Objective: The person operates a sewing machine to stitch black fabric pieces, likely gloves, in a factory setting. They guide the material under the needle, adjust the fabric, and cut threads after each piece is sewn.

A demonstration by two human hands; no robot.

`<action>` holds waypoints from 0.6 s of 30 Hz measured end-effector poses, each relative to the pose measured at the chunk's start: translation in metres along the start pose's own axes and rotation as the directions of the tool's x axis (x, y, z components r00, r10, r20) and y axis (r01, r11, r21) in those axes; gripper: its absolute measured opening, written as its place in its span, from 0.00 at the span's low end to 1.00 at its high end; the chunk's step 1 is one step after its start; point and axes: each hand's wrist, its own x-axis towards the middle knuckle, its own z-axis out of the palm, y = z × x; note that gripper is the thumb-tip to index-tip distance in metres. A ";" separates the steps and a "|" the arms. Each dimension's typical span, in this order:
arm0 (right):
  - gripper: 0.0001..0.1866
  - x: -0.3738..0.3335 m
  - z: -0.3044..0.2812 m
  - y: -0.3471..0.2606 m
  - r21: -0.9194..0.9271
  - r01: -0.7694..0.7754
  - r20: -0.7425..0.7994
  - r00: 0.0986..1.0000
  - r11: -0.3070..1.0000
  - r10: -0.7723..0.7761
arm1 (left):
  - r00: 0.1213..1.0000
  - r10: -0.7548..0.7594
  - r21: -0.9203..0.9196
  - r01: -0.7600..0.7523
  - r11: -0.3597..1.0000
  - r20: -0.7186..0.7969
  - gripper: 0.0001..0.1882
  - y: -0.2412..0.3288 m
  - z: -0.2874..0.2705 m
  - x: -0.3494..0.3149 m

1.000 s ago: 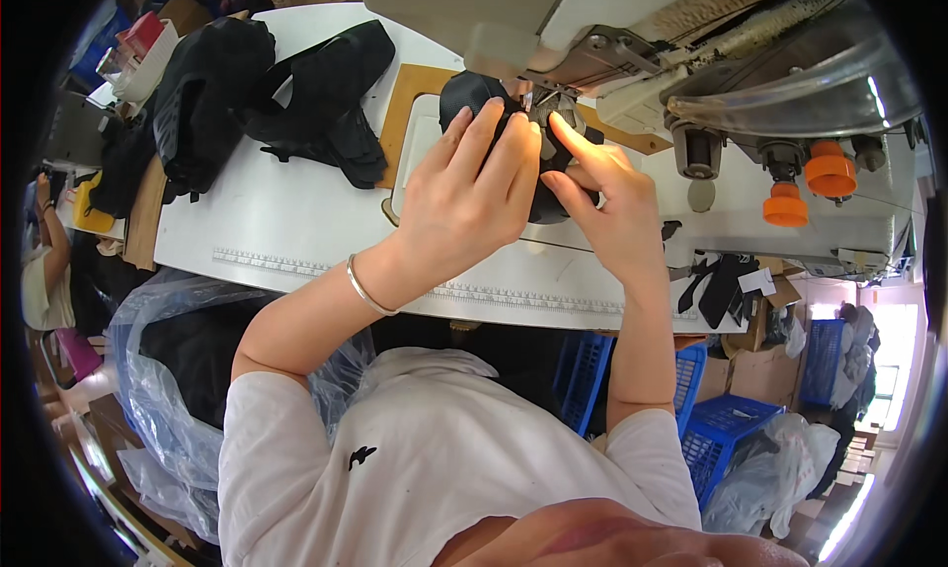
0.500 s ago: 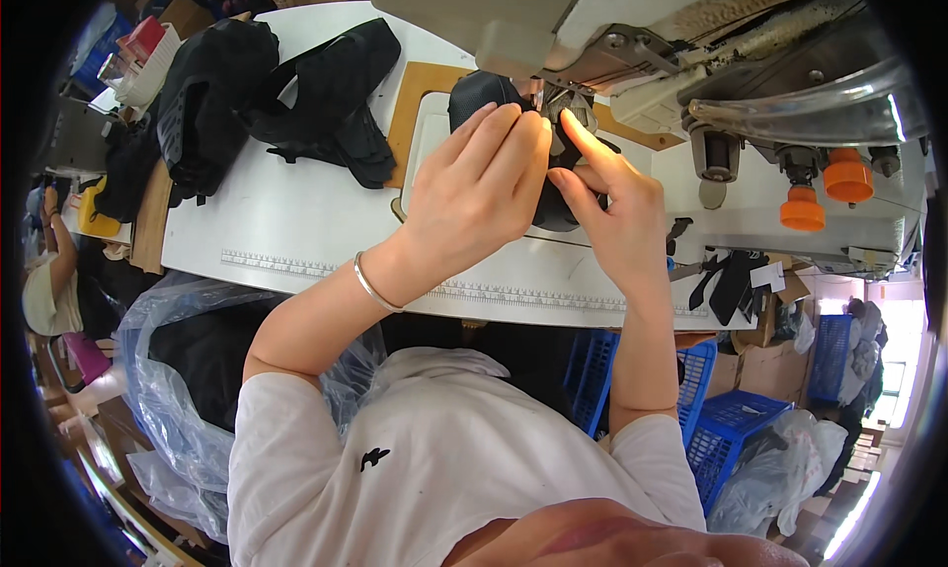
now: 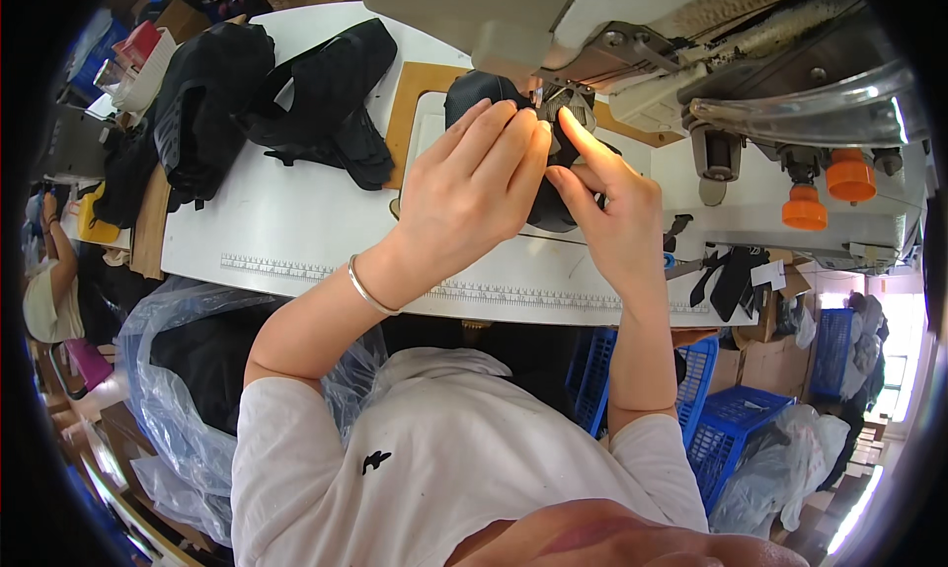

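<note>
Under the head of a sewing machine (image 3: pixel 513 53) lies a black fabric piece (image 3: pixel 472 95), rounded like a padded pouch or cap. Its lower part shows between my hands. My left hand (image 3: pixel 474 177) is closed over it, fingers bent together with the tips close to the needle area. My right hand (image 3: pixel 617 197) grips its right side, index finger stretched up beside the presser foot and thumb bent inward. My fingers hide the stitching spot and most of the fabric.
Black sewn pieces (image 3: pixel 321 83) and a black bag-like piece (image 3: pixel 212 103) lie on the left of the white table (image 3: pixel 267 226). A printed ruler strip (image 3: pixel 523 295) follows its near edge. Orange knobs (image 3: pixel 805 211) hang at right. Blue crates (image 3: pixel 736 419) stand below; another person (image 3: pixel 54 290) sits far left.
Both hands keep their hold on the black fabric. The fabric and my left hand have shifted very slightly left; otherwise little differs.
</note>
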 end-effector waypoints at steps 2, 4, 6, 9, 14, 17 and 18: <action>0.29 0.000 0.001 -0.001 0.003 -0.030 0.000 1.000 1.000 0.030 | 1.000 -0.001 -0.016 0.001 1.000 0.001 0.19 -0.001 0.000 0.001; 0.29 -0.001 0.001 -0.002 0.003 -0.052 0.000 0.999 0.999 0.052 | 1.000 0.001 -0.025 -0.001 1.000 0.003 0.20 -0.001 0.000 0.000; 0.30 -0.001 0.002 -0.003 0.001 -0.069 -0.001 0.998 0.998 0.069 | 1.000 0.002 -0.048 -0.002 0.999 0.008 0.20 -0.004 0.000 0.002; 0.30 -0.003 0.008 -0.004 0.039 -0.039 -0.048 0.998 0.998 0.041 | 1.000 0.006 -0.080 -0.006 0.997 0.003 0.21 -0.006 0.002 -0.001; 0.30 -0.005 0.018 -0.006 0.107 -0.105 -0.081 0.990 0.989 0.114 | 0.999 0.022 -0.060 -0.025 0.998 -0.049 0.20 -0.008 0.004 0.000; 0.30 -0.006 0.021 -0.007 0.103 -0.111 -0.101 0.987 0.989 0.121 | 0.998 0.023 -0.055 -0.027 0.998 -0.058 0.19 -0.009 0.003 0.000; 0.30 -0.006 0.022 -0.007 0.092 -0.106 -0.108 0.987 0.990 0.115 | 0.998 0.023 -0.056 -0.026 0.998 -0.060 0.18 -0.009 0.003 0.000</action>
